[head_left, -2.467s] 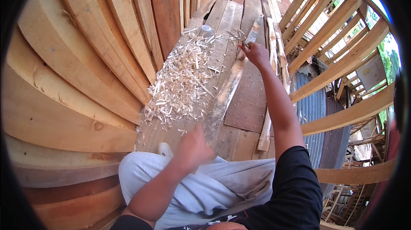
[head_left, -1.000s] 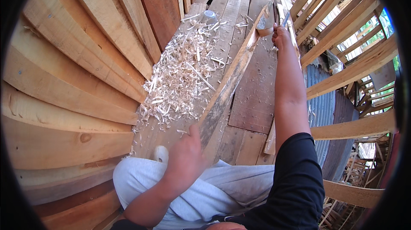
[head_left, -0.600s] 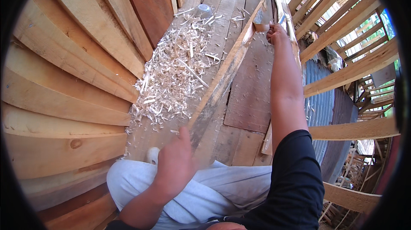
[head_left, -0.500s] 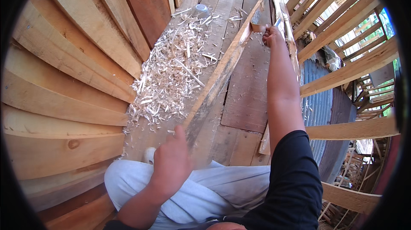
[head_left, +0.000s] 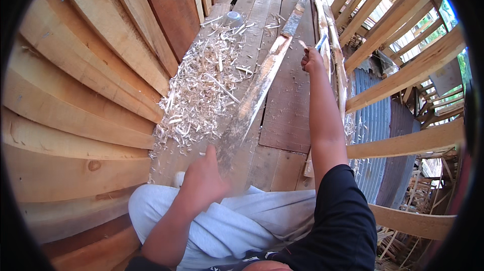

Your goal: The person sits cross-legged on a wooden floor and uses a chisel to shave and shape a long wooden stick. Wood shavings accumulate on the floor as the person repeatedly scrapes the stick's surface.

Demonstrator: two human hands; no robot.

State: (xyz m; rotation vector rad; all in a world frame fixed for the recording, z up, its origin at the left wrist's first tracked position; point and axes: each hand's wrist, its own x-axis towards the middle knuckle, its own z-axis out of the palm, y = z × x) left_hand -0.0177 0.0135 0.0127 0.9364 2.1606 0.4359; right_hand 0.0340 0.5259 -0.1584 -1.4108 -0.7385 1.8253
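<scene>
A long wooden slat (head_left: 252, 94), part dark bark and part bare pale wood, slants from my lap toward the far floorboards. My left hand (head_left: 204, 175) is closed round its near end, the index finger stretched along it; blur hides some of the fingers. Out to the right of the slat, apart from it, my right hand (head_left: 312, 61) is closed on a narrow, knife-like tool (head_left: 321, 42) with a shiny bluish-white part. A short brown tip (head_left: 302, 44) also sticks out by that hand; whether it belongs to the tool or is a shaving I cannot tell.
Curled wood shavings (head_left: 196, 89) are heaped on the floorboards to the left, with a clear cup-like container (head_left: 233, 18) beyond them. Stacked planks (head_left: 85, 119) wall the left side. Long pale sticks (head_left: 325, 69) lie along the right edge, beside a slatted railing (head_left: 403, 145).
My right hand has drawn a little nearer and away from the slat; the brown strip between them no longer touches it. The slat has rolled, showing more pale wood. My left hand keeps its hold.
</scene>
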